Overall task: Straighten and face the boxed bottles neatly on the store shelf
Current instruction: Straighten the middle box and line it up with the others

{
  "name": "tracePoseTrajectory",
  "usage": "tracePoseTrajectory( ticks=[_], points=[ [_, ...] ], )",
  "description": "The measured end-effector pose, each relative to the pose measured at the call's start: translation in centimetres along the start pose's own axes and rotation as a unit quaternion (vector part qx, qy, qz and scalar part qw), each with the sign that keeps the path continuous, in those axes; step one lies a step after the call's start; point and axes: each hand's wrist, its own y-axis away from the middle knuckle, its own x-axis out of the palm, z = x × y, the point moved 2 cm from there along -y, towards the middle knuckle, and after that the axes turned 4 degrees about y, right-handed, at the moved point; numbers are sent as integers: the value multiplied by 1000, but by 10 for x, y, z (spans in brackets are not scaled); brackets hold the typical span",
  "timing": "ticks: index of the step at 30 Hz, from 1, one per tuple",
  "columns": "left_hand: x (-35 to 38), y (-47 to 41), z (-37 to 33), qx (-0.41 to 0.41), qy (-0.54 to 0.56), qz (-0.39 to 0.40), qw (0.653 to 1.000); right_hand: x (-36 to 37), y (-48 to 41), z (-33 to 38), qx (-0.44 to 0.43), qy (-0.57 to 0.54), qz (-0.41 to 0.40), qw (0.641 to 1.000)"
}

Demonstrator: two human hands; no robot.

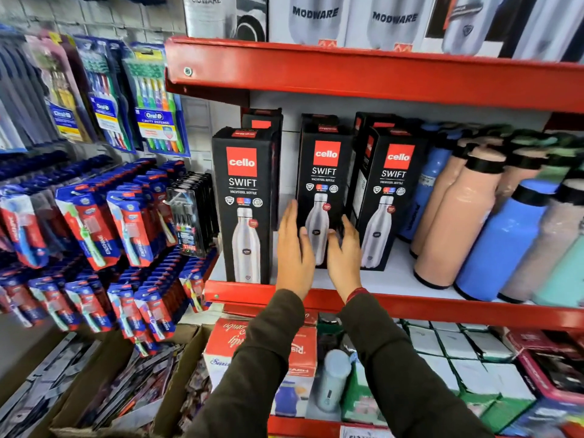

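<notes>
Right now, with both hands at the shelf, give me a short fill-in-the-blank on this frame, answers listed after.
1. The left hand and right hand flank the ____ of the three front Cello boxes.
2. The left box stands ____ to the shelf's red front lip than the middle box.
3. Right of the right box stand unboxed ____.
4. Hanging left of the shelf are Oral-B ____ packs.

Answers: middle; closer; bottles; toothbrush

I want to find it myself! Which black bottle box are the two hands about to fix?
Look at the red shelf holding black Cello Swift boxes beside loose coloured bottles. Three boxes stand along the front; it is the middle box. Unlike the left box, it sits further back, with the left hand and right hand at its bottom corners.
</notes>
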Motion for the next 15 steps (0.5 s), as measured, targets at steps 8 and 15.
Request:
tracePoseTrajectory(
  ticks=[8, 15],
  points=[
    [21, -28, 25, -242, 40, -12, 969, -3, -17, -13, 57, 3, 71, 996],
    [18, -22, 26, -251, 25, -31, 967, -10, -15, -15, 47, 2, 67, 997]
  ],
)
